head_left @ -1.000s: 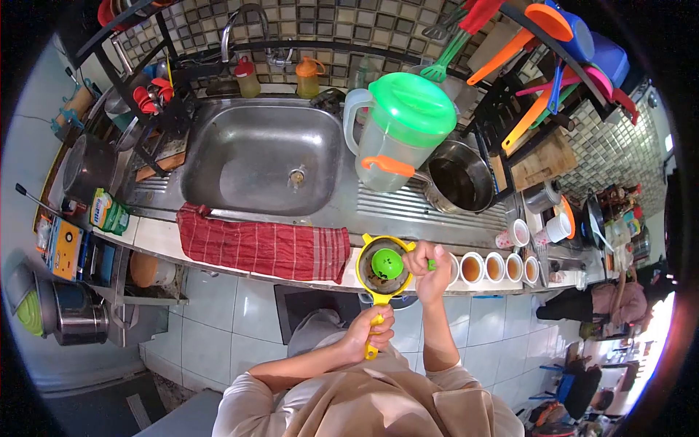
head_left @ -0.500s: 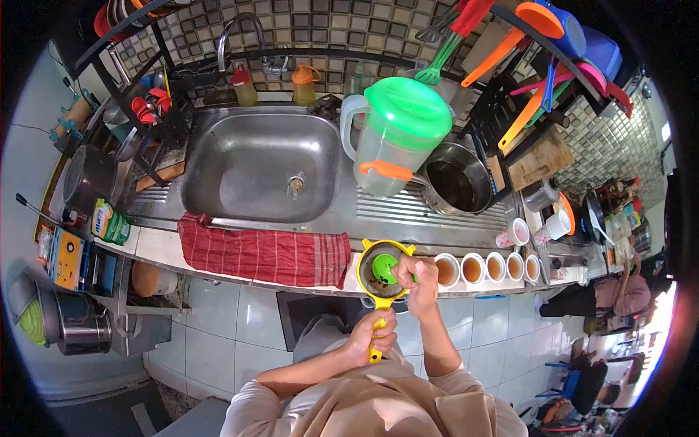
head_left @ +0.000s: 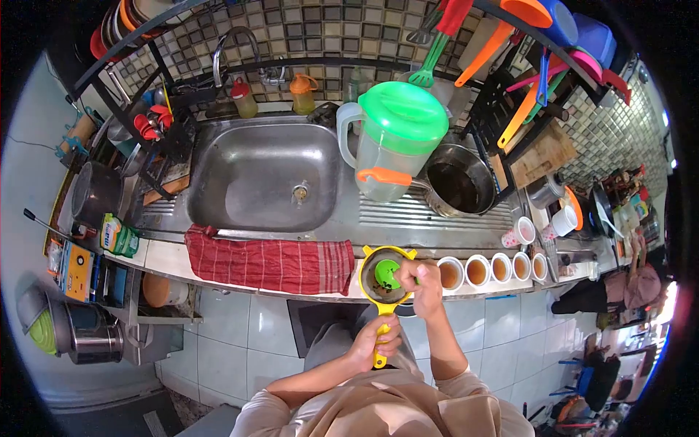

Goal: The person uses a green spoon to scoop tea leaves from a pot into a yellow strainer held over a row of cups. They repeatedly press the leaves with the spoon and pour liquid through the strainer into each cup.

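My left hand (head_left: 377, 342) is wrapped round the handle of a yellow strainer (head_left: 372, 263), which is level over the counter's front edge. Inside its bowl sits the round green end of what looks like a scoop (head_left: 386, 274), with dark bits like tea leaves around it. My right hand (head_left: 424, 288) is closed at the strainer's right rim, gripping the scoop; its fingers hide most of the handle. Just right of that hand, several white cups of brown liquid (head_left: 478, 272) stand in a row along the counter edge.
Behind are a steel sink (head_left: 255, 182), a pitcher with a green lid (head_left: 404, 120) and a saucepan (head_left: 459, 182) of dark liquid. A red checked cloth (head_left: 269, 262) lies left of the strainer. Utensils hang from a black rack at upper right. Another person (head_left: 630, 288) is at far right.
The view has shifted slightly, so the counter appears a little lower and to the right. Both hands keep their holds, and the scoop stays inside the strainer.
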Motion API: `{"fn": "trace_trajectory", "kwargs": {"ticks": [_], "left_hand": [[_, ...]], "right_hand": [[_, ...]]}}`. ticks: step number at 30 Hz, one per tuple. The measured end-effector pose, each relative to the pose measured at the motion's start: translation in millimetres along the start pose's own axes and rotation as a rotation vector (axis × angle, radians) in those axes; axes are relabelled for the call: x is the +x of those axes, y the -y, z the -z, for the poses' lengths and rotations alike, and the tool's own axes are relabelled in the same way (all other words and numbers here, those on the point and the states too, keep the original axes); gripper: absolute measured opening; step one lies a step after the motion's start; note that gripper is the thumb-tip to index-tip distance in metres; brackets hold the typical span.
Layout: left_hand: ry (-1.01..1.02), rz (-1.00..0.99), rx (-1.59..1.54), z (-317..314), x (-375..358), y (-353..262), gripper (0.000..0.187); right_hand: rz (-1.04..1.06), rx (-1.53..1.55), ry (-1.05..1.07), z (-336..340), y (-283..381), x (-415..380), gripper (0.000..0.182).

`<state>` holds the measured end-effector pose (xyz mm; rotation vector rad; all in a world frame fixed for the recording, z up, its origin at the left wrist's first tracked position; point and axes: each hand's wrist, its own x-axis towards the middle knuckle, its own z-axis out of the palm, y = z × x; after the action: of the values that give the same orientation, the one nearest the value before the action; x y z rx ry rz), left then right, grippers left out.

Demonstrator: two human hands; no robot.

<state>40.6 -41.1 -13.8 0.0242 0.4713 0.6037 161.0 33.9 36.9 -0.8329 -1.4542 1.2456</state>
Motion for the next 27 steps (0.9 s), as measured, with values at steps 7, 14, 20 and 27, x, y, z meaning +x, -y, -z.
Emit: {"fn": "trace_trajectory", "kwargs": {"ticks": [7, 14, 20, 27], "left_hand": [[0.016, -0.01, -0.019, 2.7, 1.7, 2.1, 0.019], [-0.046, -0.025, 0.004, -6.5, 4.3, 2.5, 0.024], [-0.096, -0.032, 0.045, -11.3, 2.0, 1.6, 0.034], [-0.108, -0.073, 0.104, -8.6, 5.4, 5.5, 0.034]], "right_hand": [[0.01, 0.192, -0.082, 7.5, -3.1, 3.7, 0.05], [-0.028, 0.048, 0.031, 12.1, -2.5, 10.1, 0.051], [-0.122, 0.174, -0.038, 8.5, 9.3, 19.9, 0.048], [-0.026, 0.073, 0.331, 19.6, 11.9, 15.8, 0.039]]}}
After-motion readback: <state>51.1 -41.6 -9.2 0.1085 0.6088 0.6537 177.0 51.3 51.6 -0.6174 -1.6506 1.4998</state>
